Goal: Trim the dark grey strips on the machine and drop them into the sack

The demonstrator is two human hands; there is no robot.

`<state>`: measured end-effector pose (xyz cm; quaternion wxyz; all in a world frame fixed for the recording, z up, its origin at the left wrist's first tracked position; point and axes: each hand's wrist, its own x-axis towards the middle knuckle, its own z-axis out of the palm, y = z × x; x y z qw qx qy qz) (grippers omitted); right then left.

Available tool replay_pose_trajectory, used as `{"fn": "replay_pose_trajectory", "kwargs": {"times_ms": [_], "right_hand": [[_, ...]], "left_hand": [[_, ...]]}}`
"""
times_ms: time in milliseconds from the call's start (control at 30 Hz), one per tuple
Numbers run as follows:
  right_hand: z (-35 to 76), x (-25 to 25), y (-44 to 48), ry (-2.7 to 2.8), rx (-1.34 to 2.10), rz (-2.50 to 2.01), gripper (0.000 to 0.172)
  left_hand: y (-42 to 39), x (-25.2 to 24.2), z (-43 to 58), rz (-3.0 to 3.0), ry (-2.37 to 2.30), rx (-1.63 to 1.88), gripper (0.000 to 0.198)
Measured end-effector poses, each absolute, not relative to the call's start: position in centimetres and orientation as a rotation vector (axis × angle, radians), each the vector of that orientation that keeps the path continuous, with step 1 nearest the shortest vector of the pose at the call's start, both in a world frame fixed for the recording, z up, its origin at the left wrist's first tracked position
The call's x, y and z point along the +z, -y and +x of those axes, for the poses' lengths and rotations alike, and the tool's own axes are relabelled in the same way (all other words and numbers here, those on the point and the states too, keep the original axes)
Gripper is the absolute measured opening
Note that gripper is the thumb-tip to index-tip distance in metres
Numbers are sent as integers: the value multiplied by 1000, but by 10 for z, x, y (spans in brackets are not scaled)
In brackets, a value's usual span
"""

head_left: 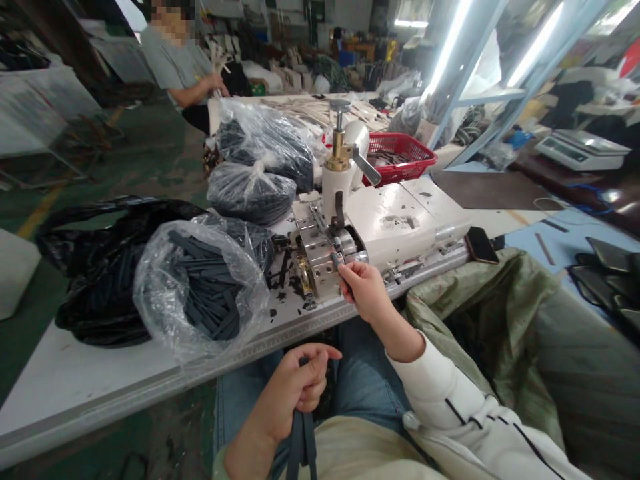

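Note:
My right hand point(364, 288) is closed in a pinch on the end of a short dark strip point(335, 258), at the metal roller and presser of a white skiving machine point(400, 220). The strip's far part goes in under the presser and is hidden. Over my lap, my left hand point(300, 381) is closed around a few dark grey strips point(301, 443) that hang down below the fist. To the left of the machine, an open clear plastic bag point(150, 280) holds many similar strips point(213, 293).
A black plastic bag point(95, 313) stands at the far left, tied clear bags point(253, 190) behind. A red basket point(407, 150) sits beyond the machine; a phone point(481, 245) lies at its right end. Scraps litter the tabletop. Another person point(175, 67) works at back left.

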<state>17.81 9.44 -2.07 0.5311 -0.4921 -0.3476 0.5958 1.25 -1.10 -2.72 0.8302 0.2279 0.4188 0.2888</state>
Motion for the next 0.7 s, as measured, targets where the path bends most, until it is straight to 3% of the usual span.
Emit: {"fn": "replay_pose_trajectory", "kwargs": {"times_ms": [433, 600, 700], "right_hand": [[177, -18, -111, 590, 1273, -1136, 30], [228, -32, -86, 532, 655, -1317, 33], [300, -58, -43, 578, 192, -1690, 36]], "left_hand": [[6, -30, 8, 452, -901, 609, 32], [4, -33, 6, 370, -783, 632, 42], [2, -31, 4, 285, -681, 646, 58]]}}
